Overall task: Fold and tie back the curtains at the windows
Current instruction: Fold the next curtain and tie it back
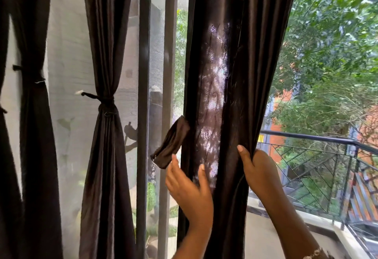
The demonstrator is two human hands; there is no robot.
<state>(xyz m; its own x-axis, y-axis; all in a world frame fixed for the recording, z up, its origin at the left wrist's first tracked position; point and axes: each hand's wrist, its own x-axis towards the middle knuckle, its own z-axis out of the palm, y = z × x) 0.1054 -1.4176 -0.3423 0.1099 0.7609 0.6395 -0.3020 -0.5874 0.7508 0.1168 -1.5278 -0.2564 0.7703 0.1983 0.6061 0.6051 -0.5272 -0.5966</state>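
A dark brown curtain (235, 58) hangs in front of me, gathered into loose folds with a thin patterned patch in its middle. My right hand (257, 168) grips its right edge, thumb in front and fingers behind the cloth. A dark fabric tie-back strap (171, 144) sticks out from the curtain's left edge, slanting down to the left. Just below the strap's lower end is my left hand (188, 187), fingers straight, fingertips close to the strap and the curtain.
Two other dark curtains are tied at mid height: one (106, 103) left of centre, one (34, 78) at the far left. Window frame bars (143, 95) stand between. A balcony railing (327, 142) and trees lie to the right.
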